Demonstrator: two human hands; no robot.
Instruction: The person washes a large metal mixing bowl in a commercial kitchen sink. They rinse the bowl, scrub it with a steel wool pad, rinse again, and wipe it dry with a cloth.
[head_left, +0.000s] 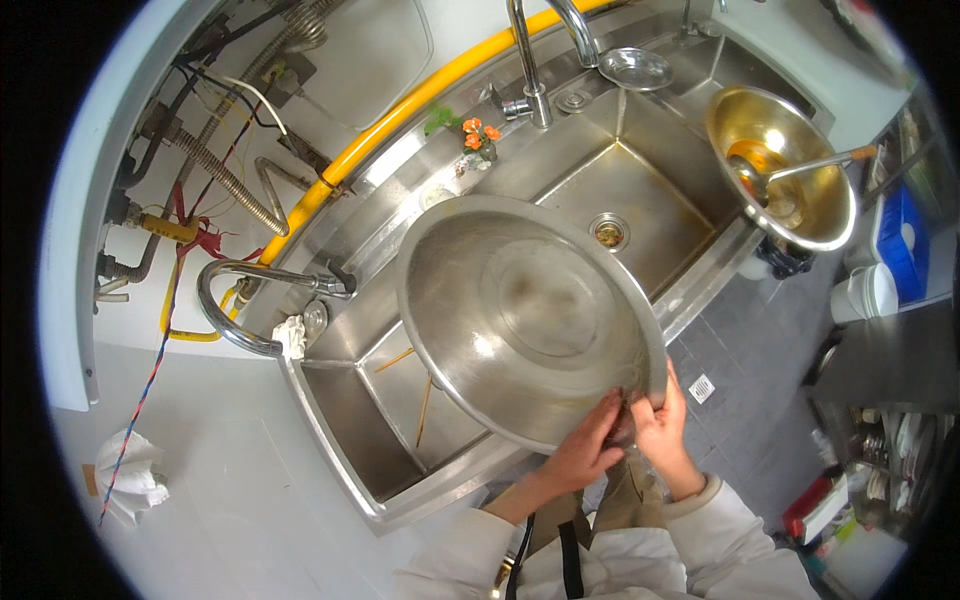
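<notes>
A large stainless steel basin (517, 337) is tilted over the divider between two sink bowls, its wet inside facing up towards me. My right hand (660, 427) grips the near right part of its rim, with the thumb on the inner side. Close beside it, my left hand (581, 457) lies across the same rim, fingers against the inner wall and thumb outside. The fingertips are slightly blurred, and what is in the small dark gap between the hands cannot be made out. The basin hides much of the left sink bowl (352, 420) and the divider.
Two chopsticks (424, 412) lie in the left bowl. The right bowl (637, 187) has a strainer (609, 232) with food scraps. A brass-toned bowl (817, 180) holding a ladle (802, 165) rests at the right edge. Faucets (534, 82), a steel dish (636, 69) and orange flowers (480, 133) line the back.
</notes>
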